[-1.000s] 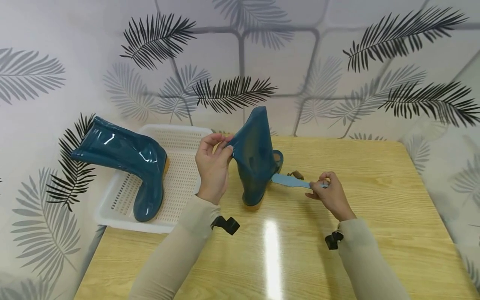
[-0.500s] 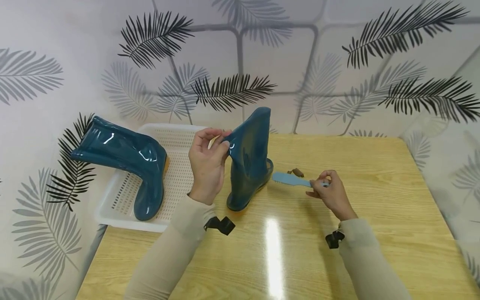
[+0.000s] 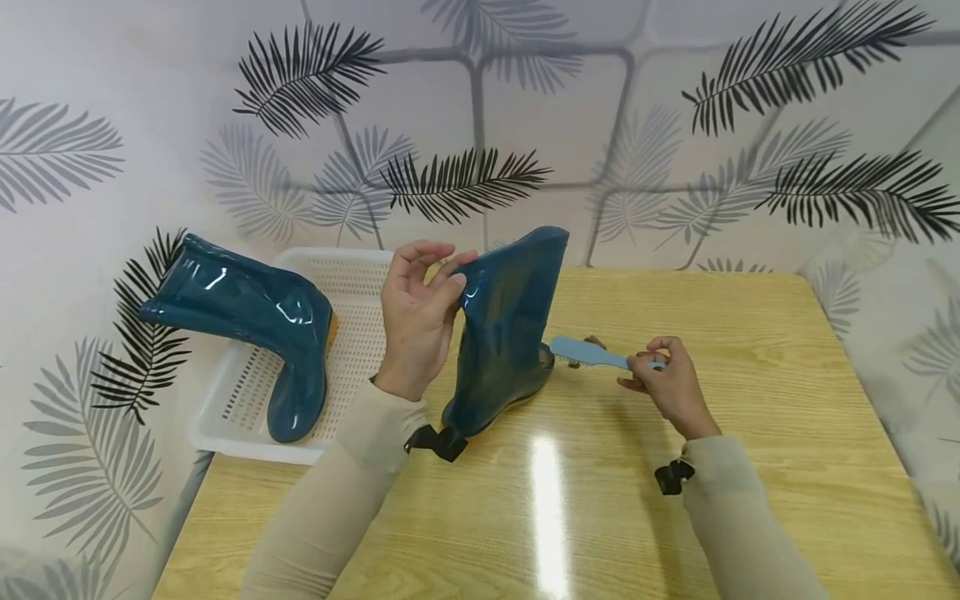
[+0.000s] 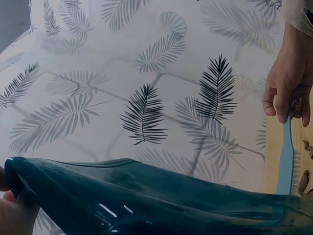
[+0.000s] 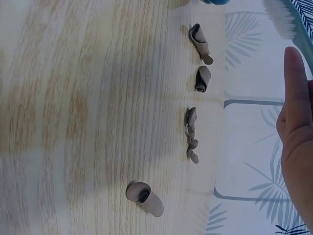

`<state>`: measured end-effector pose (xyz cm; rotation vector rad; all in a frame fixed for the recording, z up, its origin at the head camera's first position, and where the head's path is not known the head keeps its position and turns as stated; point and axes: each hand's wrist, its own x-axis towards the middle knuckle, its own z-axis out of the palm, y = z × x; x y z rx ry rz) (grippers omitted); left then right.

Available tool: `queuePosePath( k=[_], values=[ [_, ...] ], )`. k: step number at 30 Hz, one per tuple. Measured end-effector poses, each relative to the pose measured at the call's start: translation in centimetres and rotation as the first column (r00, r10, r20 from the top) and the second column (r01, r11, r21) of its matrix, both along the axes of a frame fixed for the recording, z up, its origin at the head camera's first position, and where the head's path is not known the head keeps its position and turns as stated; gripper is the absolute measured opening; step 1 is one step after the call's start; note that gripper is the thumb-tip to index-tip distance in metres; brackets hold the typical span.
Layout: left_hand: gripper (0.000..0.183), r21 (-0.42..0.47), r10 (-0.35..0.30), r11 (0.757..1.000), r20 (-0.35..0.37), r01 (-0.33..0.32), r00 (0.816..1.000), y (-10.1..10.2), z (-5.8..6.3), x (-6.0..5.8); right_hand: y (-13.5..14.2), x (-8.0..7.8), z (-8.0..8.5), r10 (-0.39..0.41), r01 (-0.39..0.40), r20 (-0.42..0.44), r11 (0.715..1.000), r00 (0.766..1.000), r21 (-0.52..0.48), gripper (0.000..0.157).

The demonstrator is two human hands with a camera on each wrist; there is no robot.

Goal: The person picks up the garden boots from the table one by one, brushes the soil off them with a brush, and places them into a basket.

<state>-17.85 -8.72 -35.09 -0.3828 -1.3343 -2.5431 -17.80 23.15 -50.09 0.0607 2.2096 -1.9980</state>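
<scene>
In the head view, my left hand (image 3: 420, 321) pinches the upper edge of a glossy dark teal rubber boot (image 3: 506, 325) between thumb and fingers. The boot's shaft leans right and its toe points to the lower left, close over the table. My right hand (image 3: 671, 379) grips the handle of a light blue brush (image 3: 588, 351); its head lies right beside the boot's heel, bristles down. Pale bristles of the brush (image 5: 281, 18) show in the right wrist view. The left wrist view has the boot's shaft (image 4: 146, 196) across the bottom, with the brush beyond it.
A second teal boot (image 3: 288, 321) lies across a white plastic basket (image 3: 262, 452) on the left, its shaft jutting over the rim. Several brown curled pieces (image 5: 201, 44) are scattered on the wooden table (image 3: 750, 500). A leaf-patterned wall covering (image 3: 570, 142) stands behind.
The boot has turned: its toe has swung left and nearer, its shaft top has tipped right. My left hand has shifted slightly left. The brush has moved a little to the right.
</scene>
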Motion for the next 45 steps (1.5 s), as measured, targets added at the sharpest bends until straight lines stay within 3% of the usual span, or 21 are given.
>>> queuePosePath(
  k=[8,15,20,27,30,35,40,45],
  values=[
    [0.039,-0.053,0.006,0.999,-0.006,-0.006,1.0,-0.3,-0.5,-0.8,0.2,-0.1,0.2,-0.015,0.015,-0.016,1.0,1.0,0.005,0.03],
    [0.037,-0.108,0.138,0.986,0.107,-0.126,0.985,-2.1,-3.3,-2.6,0.0,-0.2,0.2,-0.014,0.014,-0.001,1.0,1.0,-0.003,0.03],
    [0.037,-0.182,0.228,0.962,0.138,-0.202,0.964,-3.3,-4.2,-3.2,-0.2,-0.3,0.3,-0.015,0.016,0.003,1.0,1.0,-0.014,0.031],
    [0.037,-0.272,0.255,0.942,0.191,-0.198,0.948,-3.4,-4.8,-3.3,-1.5,-0.9,0.6,0.009,-0.01,-0.009,1.0,1.0,-0.023,0.03],
    [0.039,-0.298,0.273,0.931,0.19,-0.21,0.943,-3.3,-4.9,-3.2,-2.4,-1.3,0.6,0.062,-0.062,0.009,0.998,0.998,-0.013,0.031],
    [0.04,-0.261,0.322,0.927,0.19,-0.269,0.927,-3.7,-5.2,-3.1,-3.4,-1.4,0.1,0.171,-0.177,0.091,0.982,0.981,0.067,0.035],
    [0.04,-0.179,0.354,0.929,0.184,-0.323,0.917,-4.1,-5.3,-3.1,-2.8,-0.8,0.0,0.112,-0.122,0.072,0.98,0.991,0.154,0.036],
    [0.04,-0.165,0.341,0.935,0.178,-0.314,0.923,-4.0,-5.2,-3.0,-1.4,-0.4,0.3,0.071,-0.074,0.023,0.976,0.997,0.204,0.035]
  ],
)
